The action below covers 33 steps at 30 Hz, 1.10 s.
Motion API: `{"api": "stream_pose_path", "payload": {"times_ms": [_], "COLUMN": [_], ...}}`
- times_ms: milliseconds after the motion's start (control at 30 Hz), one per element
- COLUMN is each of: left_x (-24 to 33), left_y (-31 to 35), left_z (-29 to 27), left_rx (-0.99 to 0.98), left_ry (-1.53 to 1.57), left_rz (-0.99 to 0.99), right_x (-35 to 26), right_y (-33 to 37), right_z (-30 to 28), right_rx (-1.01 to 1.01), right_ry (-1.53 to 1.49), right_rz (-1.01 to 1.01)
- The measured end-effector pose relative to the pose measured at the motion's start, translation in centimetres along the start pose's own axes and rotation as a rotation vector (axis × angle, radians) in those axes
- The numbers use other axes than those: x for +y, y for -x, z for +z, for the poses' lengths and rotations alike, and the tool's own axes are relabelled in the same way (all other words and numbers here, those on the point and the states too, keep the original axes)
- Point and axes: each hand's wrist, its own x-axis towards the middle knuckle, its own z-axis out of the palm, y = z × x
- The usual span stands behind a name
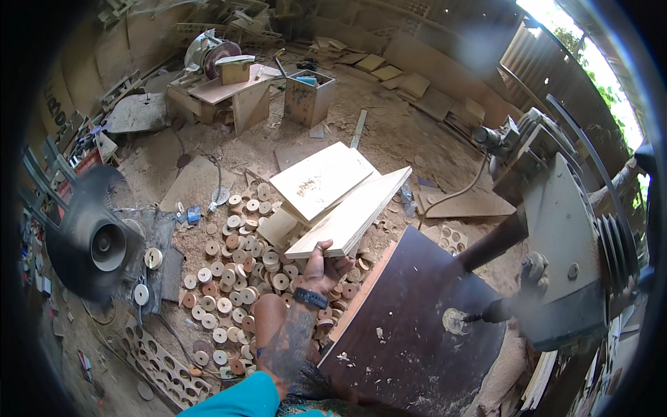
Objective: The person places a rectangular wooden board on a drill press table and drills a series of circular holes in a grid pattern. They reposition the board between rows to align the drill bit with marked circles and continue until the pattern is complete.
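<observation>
My left hand (pixel 325 270), with a dark watch on the wrist, grips the near end of a pale plywood board (pixel 358 212). The thumb lies over the board's edge and the fingers are under it. Just beyond lies a wider plywood board (pixel 323 179) with sawdust on its face; the held board overlaps its right side. To the right is a dark brown work board (pixel 417 313) with a pale round patch (pixel 455 321) and wood chips. A drill press (pixel 570 257) stands over it, its bit end close to the patch. My right hand is not visible.
Many wooden discs (pixel 236 278) are heaped left of my arm. A perforated wood offcut (pixel 163 365) lies at lower left, near a standing fan (pixel 104 243). Farther off are a low wooden bench (pixel 229 90) and a wooden box (pixel 309 97). A cable (pixel 458 194) runs toward the drill press.
</observation>
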Motion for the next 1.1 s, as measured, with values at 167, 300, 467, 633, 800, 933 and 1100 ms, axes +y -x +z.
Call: {"api": "stream_pose_path", "payload": {"times_ms": [167, 300, 467, 633, 800, 933, 1100], "left_x": [-0.7, 1.5, 4.4, 9.2, 12.8, 11.0, 8.7], "left_y": [4.5, 5.5, 2.1, -4.1, -9.2, -10.8, -13.0], "left_z": [-0.4, -0.4, 0.3, 0.5, -4.0, -9.9, -11.2], "left_rx": [-0.109, 0.003, -0.175, 0.010, 0.266, 0.485, 0.400], "left_ry": [-0.433, -0.538, -0.421, -1.122, -1.768, -1.798, -1.587], "left_rz": [0.204, 0.273, 0.402, 0.702, 0.735, 0.570, 0.784], "right_x": [-0.4, -0.6, -1.2, -0.8, 0.4, 0.8, 0.5], "right_y": [-2.2, -3.5, -4.7, -5.9, -6.7, -7.3, -7.3], "right_z": [0.8, 1.9, 3.4, 3.6, 1.9, 1.6, 1.5], "right_rx": [-0.012, -0.011, 0.016, 0.047, 0.026, 0.036, 0.019], "right_ry": [-0.011, -0.033, -0.040, 0.058, 0.589, 0.681, 0.673], "right_rz": [-0.059, -0.099, -0.146, -0.219, -0.607, -0.643, -0.573]}}
